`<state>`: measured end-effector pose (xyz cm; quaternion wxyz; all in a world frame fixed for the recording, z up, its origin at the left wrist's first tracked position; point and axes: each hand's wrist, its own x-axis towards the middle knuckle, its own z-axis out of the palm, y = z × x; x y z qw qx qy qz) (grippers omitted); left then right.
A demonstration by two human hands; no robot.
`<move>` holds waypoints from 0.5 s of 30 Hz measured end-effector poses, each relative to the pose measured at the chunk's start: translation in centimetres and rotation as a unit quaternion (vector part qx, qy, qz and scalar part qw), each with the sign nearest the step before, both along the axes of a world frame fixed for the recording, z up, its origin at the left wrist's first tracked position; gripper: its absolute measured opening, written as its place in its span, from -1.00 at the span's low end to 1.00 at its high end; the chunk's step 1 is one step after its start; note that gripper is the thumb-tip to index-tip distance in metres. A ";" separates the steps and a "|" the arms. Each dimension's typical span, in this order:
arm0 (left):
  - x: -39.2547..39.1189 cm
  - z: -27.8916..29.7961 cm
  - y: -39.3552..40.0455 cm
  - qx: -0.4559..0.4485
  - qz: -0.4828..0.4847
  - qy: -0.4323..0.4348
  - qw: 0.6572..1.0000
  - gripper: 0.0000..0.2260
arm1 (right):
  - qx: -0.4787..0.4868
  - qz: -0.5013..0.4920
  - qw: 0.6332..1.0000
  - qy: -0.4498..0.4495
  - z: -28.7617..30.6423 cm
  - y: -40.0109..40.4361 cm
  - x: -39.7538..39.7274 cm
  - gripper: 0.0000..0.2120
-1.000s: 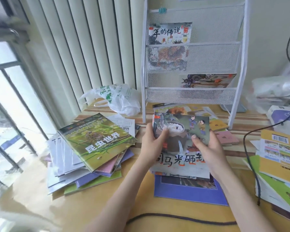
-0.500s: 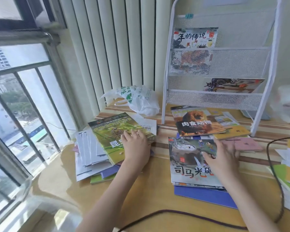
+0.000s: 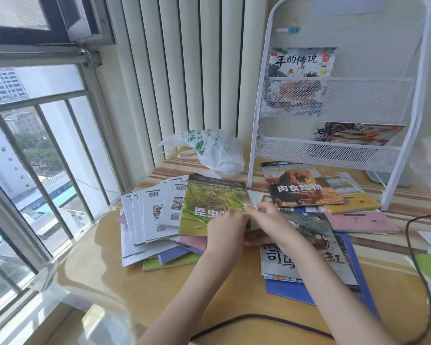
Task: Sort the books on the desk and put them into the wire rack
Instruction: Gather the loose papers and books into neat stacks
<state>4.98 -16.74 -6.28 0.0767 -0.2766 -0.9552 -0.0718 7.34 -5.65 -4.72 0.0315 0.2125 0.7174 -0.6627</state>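
A green insect book (image 3: 209, 200) tops the fanned pile of booklets at the left of the desk. My left hand (image 3: 228, 229) lies on its lower right corner with the fingers curled over the right edge. My right hand (image 3: 271, 220) meets it there and pinches the same edge, its forearm crossing the jar picture book (image 3: 314, 247) on the middle pile. Behind that pile lies a lion book (image 3: 301, 185). The white wire rack (image 3: 334, 151) stands at the back with one book (image 3: 301, 61) in the top tier and another (image 3: 353, 133) in the lower tier.
A white plastic bag (image 3: 214, 150) sits left of the rack's foot. Pink (image 3: 358, 221) and yellow (image 3: 358, 202) books lie in front of the rack, with more books at the right edge. A black cable (image 3: 259, 319) runs along the near desk edge. The window is at the left.
Both hands let go of the jar picture book, which now lies on the middle pile. My left hand went to the green book, then my right hand joined it there. The view turned left.
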 end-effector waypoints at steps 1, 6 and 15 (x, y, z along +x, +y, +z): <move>0.0 -0.1 0.0 0.004 -0.010 -0.007 1.000 -0.68 | 0.036 -0.006 0.999 -0.009 -0.2 0.1 0.0 -0.61; -0.3 -0.4 -1.1 0.024 -0.039 -0.031 0.998 -0.42 | 0.132 -0.085 0.987 0.038 -0.9 2.5 0.3 -0.72; -0.5 0.1 -3.8 0.127 -0.089 -0.101 0.983 -0.12 | 0.121 -0.031 0.992 0.015 -0.3 4.6 1.9 -0.78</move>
